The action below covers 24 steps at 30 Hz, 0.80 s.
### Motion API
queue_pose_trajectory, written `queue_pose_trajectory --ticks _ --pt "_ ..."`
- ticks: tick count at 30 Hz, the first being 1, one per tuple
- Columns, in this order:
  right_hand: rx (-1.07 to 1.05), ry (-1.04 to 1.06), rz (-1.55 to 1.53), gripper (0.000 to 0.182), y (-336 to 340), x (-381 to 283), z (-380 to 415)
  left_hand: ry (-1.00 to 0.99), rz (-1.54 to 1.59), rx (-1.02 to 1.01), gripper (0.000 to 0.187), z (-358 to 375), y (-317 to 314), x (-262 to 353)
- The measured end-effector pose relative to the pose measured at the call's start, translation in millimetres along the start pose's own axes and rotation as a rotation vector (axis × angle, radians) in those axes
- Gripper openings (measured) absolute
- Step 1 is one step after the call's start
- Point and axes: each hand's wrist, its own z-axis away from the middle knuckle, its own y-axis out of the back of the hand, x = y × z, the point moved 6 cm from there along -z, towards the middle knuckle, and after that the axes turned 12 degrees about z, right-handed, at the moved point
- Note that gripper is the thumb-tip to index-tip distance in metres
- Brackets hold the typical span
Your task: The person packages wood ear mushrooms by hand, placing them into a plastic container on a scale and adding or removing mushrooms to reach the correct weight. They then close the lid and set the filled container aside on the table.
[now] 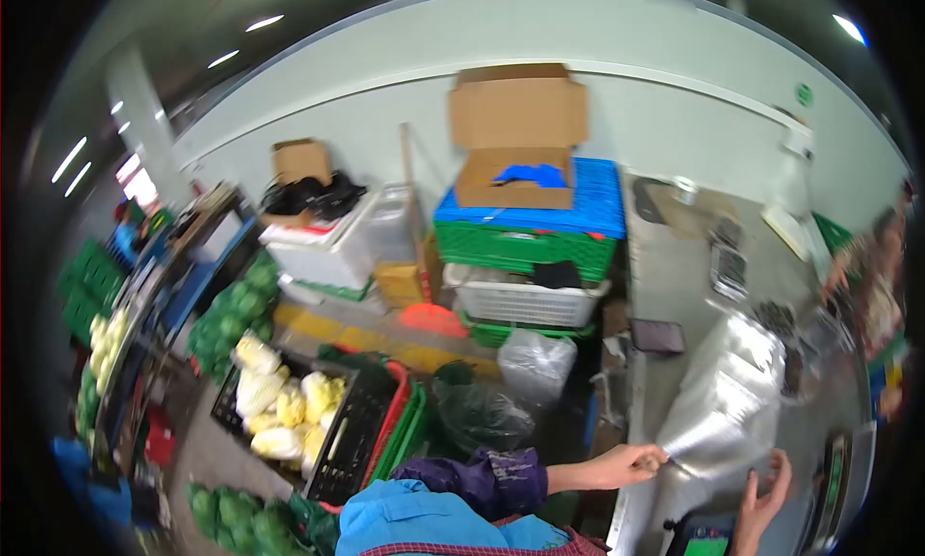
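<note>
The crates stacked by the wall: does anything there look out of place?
Slightly: a dark, cloth-like item lies at the edge of the white basket, midway down the stack, as if left behind. The open cardboard box on top looks undamaged. No spill shows.

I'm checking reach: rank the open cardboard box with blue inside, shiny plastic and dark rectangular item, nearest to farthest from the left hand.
1. Shiny plastic: at the left hand.
2. Dark rectangular item: ahead, on the bench.
3. Open cardboard box: ahead-left, atop stacked crates.

No legible text, labels or numbers
</note>
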Motion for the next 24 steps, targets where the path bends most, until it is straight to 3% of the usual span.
queue_pose_trajectory --ticks 1,2,4,6,9,11,12,15,24 --pt "0.207 0.256 0.169 0.013 1 -26 -14 0.026 -0.021 0.077 0.035 15 16 -7" --pt "0.198 0.295 0.123 0.013 -6 -25 -23 0.012 0.015 0.147 0.033 29 28 -22" --pt "-0.236 0.430 0.299 0.046 -54 3 -27 0.047 0.103 0.255 0.030 55 48 -34" --pt "-0.354 0.516 0.422 0.037 -79 12 -24 0.059 0.123 0.339 0.029 74 62 -46" --pt "-0.392 0.488 0.504 0.034 -88 23 -20 0.012 0.135 0.425 0.030 92 76 -52" --pt "-0.546 0.347 0.548 0.032 -86 21 -14 0.032 0.147 0.452 0.031 97 81 -58" --pt "-0.393 0.464 0.517 0.030 -82 20 -10 0.028 0.140 0.449 0.031 99 83 -54" --pt "-0.315 0.529 0.491 0.028 -79 18 -5 -0.001 0.111 0.476 0.030 101 90 -50" --pt "-0.476 0.348 0.397 0.031 -80 -1 -3 0.011 0.159 0.477 0.030 111 75 -62"
